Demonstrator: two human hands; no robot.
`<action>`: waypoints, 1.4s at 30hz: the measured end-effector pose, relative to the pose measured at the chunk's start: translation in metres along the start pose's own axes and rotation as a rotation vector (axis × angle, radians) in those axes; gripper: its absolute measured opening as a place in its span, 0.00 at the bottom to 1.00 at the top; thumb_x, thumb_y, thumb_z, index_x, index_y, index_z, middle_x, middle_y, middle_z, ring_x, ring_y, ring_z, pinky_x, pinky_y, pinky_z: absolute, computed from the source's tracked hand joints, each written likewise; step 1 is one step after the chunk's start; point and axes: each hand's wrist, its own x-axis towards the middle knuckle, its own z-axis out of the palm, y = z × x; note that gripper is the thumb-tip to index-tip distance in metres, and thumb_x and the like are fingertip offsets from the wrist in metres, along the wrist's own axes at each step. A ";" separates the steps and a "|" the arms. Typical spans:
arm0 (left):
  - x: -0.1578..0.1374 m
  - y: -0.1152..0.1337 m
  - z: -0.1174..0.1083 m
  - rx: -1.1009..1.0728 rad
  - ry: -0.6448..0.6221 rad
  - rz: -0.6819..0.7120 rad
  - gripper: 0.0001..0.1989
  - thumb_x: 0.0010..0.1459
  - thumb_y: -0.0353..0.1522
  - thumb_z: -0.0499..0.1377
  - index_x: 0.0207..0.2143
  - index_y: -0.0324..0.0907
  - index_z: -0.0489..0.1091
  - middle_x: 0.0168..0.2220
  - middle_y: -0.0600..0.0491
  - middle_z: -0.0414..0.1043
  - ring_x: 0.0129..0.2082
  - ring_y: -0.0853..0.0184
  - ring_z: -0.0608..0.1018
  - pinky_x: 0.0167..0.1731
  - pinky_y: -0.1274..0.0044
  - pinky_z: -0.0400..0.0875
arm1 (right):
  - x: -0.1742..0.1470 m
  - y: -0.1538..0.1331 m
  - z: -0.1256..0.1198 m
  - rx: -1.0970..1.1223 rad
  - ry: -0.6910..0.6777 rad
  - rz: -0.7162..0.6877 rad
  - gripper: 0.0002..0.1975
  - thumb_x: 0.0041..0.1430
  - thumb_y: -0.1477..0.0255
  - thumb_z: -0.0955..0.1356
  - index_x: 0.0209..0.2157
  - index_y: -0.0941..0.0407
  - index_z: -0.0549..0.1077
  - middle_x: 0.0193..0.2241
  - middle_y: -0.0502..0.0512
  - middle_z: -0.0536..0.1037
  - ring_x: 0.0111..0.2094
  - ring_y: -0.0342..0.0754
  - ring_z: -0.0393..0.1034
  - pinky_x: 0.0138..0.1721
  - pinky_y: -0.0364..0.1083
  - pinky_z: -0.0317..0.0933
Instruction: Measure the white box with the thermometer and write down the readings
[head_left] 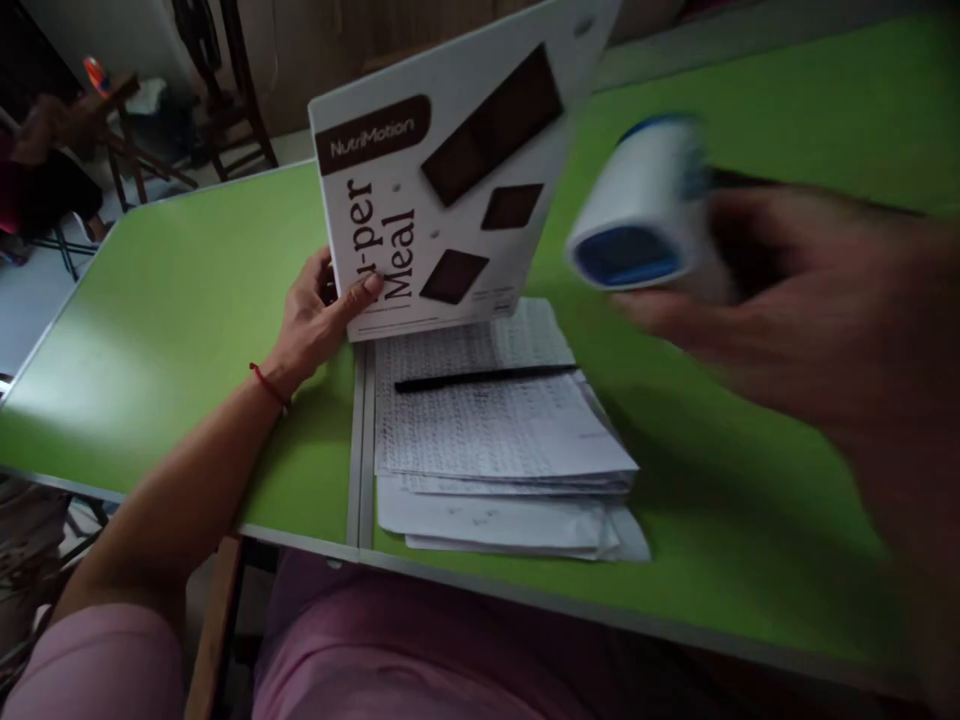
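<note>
My left hand point(319, 305) grips the lower left edge of a white box point(465, 270) printed "NutriMotion" and "Meal", its thumb on the front face. The box stands tilted above a stack of handwritten papers point(480, 430). Across the papers lies a black pen point(487, 378). To the right, my right hand point(772, 290) is closed around a white and blue handheld scanner point(637, 215), held up off the table. Its blue-rimmed window faces toward me and to the left. Motion blurs this hand, and part of the scanner's grip is hidden by the fingers.
The green folding table point(187, 290) has a metal seam point(360, 450) left of the papers and a metal edge near my lap. Beyond its far left stand a dark wooden chair point(225, 110) and a seated person point(56, 170), partly in view.
</note>
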 end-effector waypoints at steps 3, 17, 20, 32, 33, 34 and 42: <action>-0.004 0.006 0.001 -0.034 0.017 -0.086 0.30 0.55 0.53 0.65 0.47 0.38 0.69 0.51 0.40 0.76 0.50 0.54 0.80 0.46 0.65 0.80 | -0.015 -0.038 0.005 0.476 -0.007 0.100 0.15 0.51 0.55 0.75 0.25 0.50 0.75 0.24 0.49 0.76 0.23 0.45 0.70 0.24 0.50 0.63; -0.013 0.019 0.014 -0.020 -0.082 -0.083 0.28 0.54 0.49 0.69 0.48 0.39 0.70 0.50 0.43 0.78 0.48 0.56 0.81 0.47 0.66 0.81 | -0.029 -0.056 0.022 0.890 -0.356 0.281 0.05 0.54 0.63 0.75 0.30 0.49 0.79 0.27 0.48 0.77 0.26 0.43 0.70 0.23 0.42 0.64; -0.012 0.019 0.013 -0.026 -0.106 -0.074 0.28 0.54 0.48 0.69 0.48 0.40 0.71 0.50 0.44 0.78 0.48 0.56 0.81 0.48 0.66 0.80 | -0.030 -0.056 0.025 0.900 -0.355 0.275 0.06 0.53 0.63 0.75 0.31 0.49 0.79 0.28 0.47 0.78 0.27 0.43 0.72 0.23 0.41 0.65; -0.010 0.016 0.013 -0.045 -0.158 0.020 0.24 0.57 0.47 0.68 0.46 0.39 0.72 0.49 0.44 0.78 0.48 0.57 0.81 0.47 0.67 0.81 | -0.030 -0.057 0.025 0.871 -0.308 0.354 0.15 0.49 0.55 0.77 0.29 0.51 0.80 0.27 0.49 0.77 0.27 0.43 0.71 0.27 0.44 0.65; -0.010 0.015 0.012 -0.047 -0.160 0.022 0.24 0.57 0.47 0.68 0.46 0.39 0.72 0.50 0.44 0.78 0.48 0.57 0.81 0.47 0.67 0.81 | -0.030 -0.057 0.025 0.875 -0.313 0.356 0.14 0.49 0.55 0.78 0.29 0.51 0.80 0.27 0.49 0.77 0.28 0.43 0.71 0.28 0.44 0.66; -0.010 0.015 0.012 -0.049 -0.160 0.022 0.24 0.57 0.47 0.68 0.46 0.39 0.72 0.50 0.44 0.78 0.48 0.57 0.81 0.47 0.67 0.81 | -0.031 -0.057 0.025 0.877 -0.319 0.355 0.14 0.49 0.56 0.78 0.29 0.51 0.80 0.28 0.49 0.77 0.28 0.43 0.71 0.29 0.44 0.65; -0.009 0.015 0.012 -0.057 -0.159 0.005 0.25 0.55 0.48 0.69 0.46 0.40 0.72 0.49 0.45 0.78 0.48 0.57 0.81 0.48 0.66 0.80 | -0.030 -0.057 0.025 0.881 -0.342 0.366 0.15 0.50 0.55 0.77 0.30 0.51 0.79 0.28 0.49 0.77 0.29 0.44 0.70 0.27 0.44 0.63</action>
